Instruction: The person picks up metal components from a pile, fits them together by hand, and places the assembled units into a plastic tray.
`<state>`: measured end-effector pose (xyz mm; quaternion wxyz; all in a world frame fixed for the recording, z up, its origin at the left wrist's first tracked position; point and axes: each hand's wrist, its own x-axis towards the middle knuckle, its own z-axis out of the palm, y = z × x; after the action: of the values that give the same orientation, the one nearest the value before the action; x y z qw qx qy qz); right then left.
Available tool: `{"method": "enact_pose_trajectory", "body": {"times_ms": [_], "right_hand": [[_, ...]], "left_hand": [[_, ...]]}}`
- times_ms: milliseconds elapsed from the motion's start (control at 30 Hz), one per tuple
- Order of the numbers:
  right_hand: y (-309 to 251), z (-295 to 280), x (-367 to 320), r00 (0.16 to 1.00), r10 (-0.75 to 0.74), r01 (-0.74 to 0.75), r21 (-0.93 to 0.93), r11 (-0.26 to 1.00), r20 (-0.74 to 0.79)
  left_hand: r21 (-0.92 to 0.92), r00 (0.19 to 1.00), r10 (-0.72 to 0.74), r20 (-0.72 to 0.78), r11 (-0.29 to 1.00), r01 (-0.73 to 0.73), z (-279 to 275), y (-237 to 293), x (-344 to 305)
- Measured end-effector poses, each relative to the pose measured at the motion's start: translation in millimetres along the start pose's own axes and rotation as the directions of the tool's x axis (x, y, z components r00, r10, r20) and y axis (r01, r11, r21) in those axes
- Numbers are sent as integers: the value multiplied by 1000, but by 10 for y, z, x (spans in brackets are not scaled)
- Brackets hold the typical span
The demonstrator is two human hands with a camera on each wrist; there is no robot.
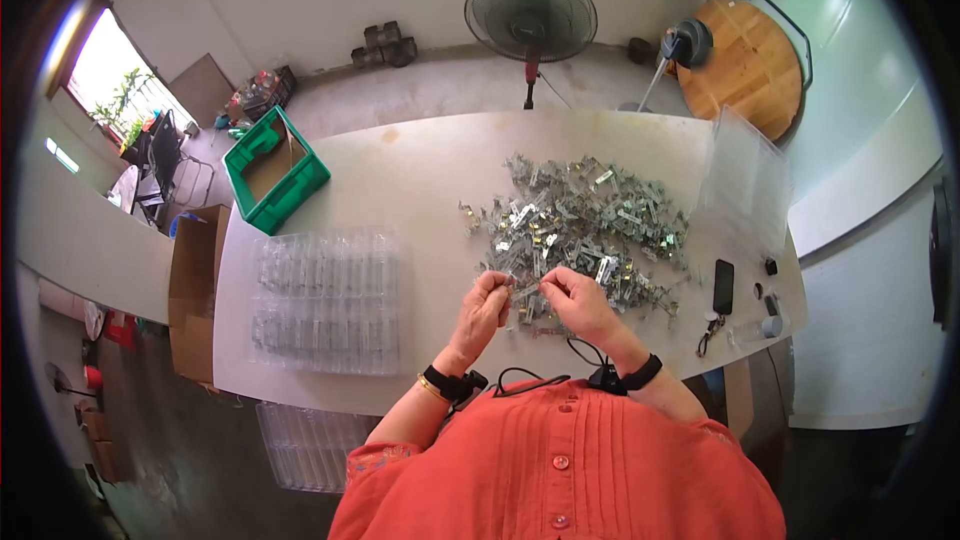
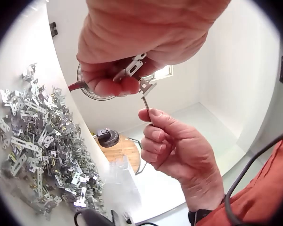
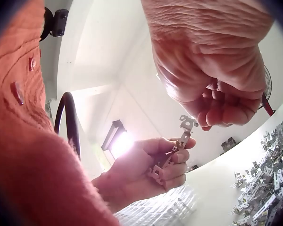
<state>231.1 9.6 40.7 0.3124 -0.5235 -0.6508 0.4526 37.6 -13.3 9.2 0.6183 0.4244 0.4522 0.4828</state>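
Observation:
A heap of small silvery metal brackets (image 1: 580, 230) lies on the white table, just beyond both hands. My left hand (image 1: 480, 315) grips a few brackets (image 3: 172, 155) in curled fingers, one end sticking out past the fingertips. Between the thumb and forefinger of my right hand (image 2: 179, 150) is a thin metal piece (image 2: 147, 109), pointing up at a bracket (image 2: 145, 87) at the left hand's fingertips. In the right wrist view the right hand's fingers (image 3: 226, 110) are curled close to that bracket's end; whether the pieces touch is unclear.
Clear plastic trays (image 1: 325, 300) with filled slots lie at the left, below a green crate (image 1: 312, 176). On the right are upright clear plastic sheets (image 1: 745, 180), a black phone (image 1: 723, 287) and keys (image 1: 706, 340). A fan (image 1: 531, 12) stands beyond the table; a black cable (image 1: 530, 386) crosses the person's front.

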Motion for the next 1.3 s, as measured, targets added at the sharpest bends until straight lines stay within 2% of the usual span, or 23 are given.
{"method": "enact_pose_trajectory", "body": {"times_ms": [33,167,233,267,333,367,433,500,567,633,700,833,900,933,967,1033,1067,1100,1133,1167,1200,1267,1300], "right_hand": [[-5,-6,9,1000,-19,19,-4,1000,1],[19,10,12,998,30,-33,44,998,48],[145,52,48,994,72,-79,82,994,84],[197,62,50,994,53,-60,75,995,96],[205,74,71,976,124,-166,243,956,177],[198,84,79,977,108,-151,234,960,184],[80,83,66,923,234,-327,300,896,307],[5,91,87,909,254,-356,297,886,331],[55,95,118,860,303,-476,435,764,410],[16,134,133,855,290,-484,459,745,431],[-59,170,121,840,345,-520,438,733,420],[-87,310,93,884,322,-436,347,830,339],[0,394,122,953,173,-267,422,867,248],[-11,418,131,979,92,-163,426,890,183],[-23,437,148,977,103,-174,427,887,185],[-151,462,157,997,73,-48,463,885,-37],[-156,457,171,998,57,-34,453,891,-38],[-141,443,158,998,54,-31,443,896,-39],[-137,433,151,998,62,-51,434,899,-9],[-121,434,128,998,64,-67,424,903,21],[-106,446,86,995,97,-93,424,901,13],[-142,465,77,990,99,-136,499,856,101],[-155,466,68,990,102,-136,501,855,94]], "left_hand": [[2,1000,19,-5,1000,-19,-12,-28,10],[263,995,97,29,960,-102,-70,-147,12],[359,966,253,59,897,-257,-18,-117,-22],[362,962,270,43,893,-267,-19,-105,-41],[401,961,265,83,874,-276,-41,-76,-59],[400,957,282,72,870,-287,-59,-59,-70],[468,954,264,144,831,-300,-96,-41,-96],[460,956,254,148,838,-294,-150,-19,-109],[467,959,221,178,839,-280,-202,24,-144],[464,951,248,185,831,-307,-251,28,-163],[459,943,271,195,824,-332,-289,37,-188],[445,932,258,255,824,-350,-360,62,-238],[431,929,237,285,833,-346,-393,42,-261],[496,928,234,291,792,-356,-409,22,-258],[556,927,227,298,748,-362,-421,-2,-263],[452,933,299,201,816,-359,-445,-61,-237],[417,953,250,170,858,-299,-492,-146,-187],[217,943,310,123,919,-331,-478,-228,-139],[307,955,275,110,905,-296,-488,-78,-174],[274,946,315,80,905,-325,-500,-85,-163],[380,960,270,69,883,-276,-507,30,-193],[383,960,270,69,882,-276,-487,74,-211],[387,955,289,72,874,-294,-473,85,-211]]}}
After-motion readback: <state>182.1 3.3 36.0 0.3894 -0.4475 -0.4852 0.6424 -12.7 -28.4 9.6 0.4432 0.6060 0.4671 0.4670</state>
